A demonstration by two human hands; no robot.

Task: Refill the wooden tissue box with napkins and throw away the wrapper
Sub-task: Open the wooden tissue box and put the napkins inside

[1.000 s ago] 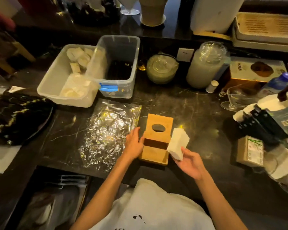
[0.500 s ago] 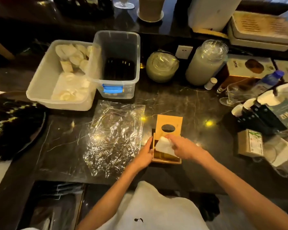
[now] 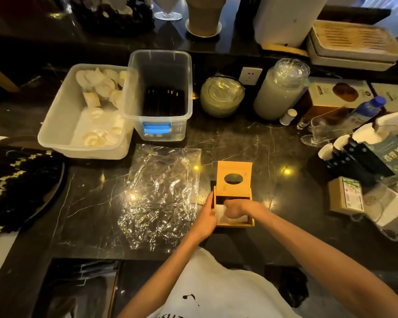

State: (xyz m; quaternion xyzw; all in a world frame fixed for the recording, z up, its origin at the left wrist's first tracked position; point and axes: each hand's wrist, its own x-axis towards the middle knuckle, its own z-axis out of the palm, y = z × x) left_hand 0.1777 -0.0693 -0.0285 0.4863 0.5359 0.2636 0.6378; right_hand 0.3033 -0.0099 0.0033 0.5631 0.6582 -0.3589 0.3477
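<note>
- The wooden tissue box (image 3: 234,193) sits on the dark marble counter (image 3: 274,148), near its front edge and right in front of the person; its lid (image 3: 234,177), with an oval hole, is slid toward the back, so the near half is open.
- White napkins (image 3: 221,214) lie inside that open half.
- The right hand (image 3: 238,208) reaches into the opening with its fingers curled down onto the napkins, pressing them; whether it actually pinches them cannot be told.
- The left hand (image 3: 208,215) lies flat against the box's left wall, fingers straight and loose, bracing it.
- Just left of the box, the empty clear plastic wrapper (image 3: 161,193) lies crumpled and flat on the counter, touched by neither hand.
- Behind the wrapper stand a clear bin with a blue latch (image 3: 161,95) and, overlapping it on the left, a white tub (image 3: 62,131) of pale pieces.
- Right of those are a stack of clear lids (image 3: 222,96) and a tall sleeve of clear cups (image 3: 280,88).
- To the box's right lies a small cardboard carton (image 3: 346,195).
</note>
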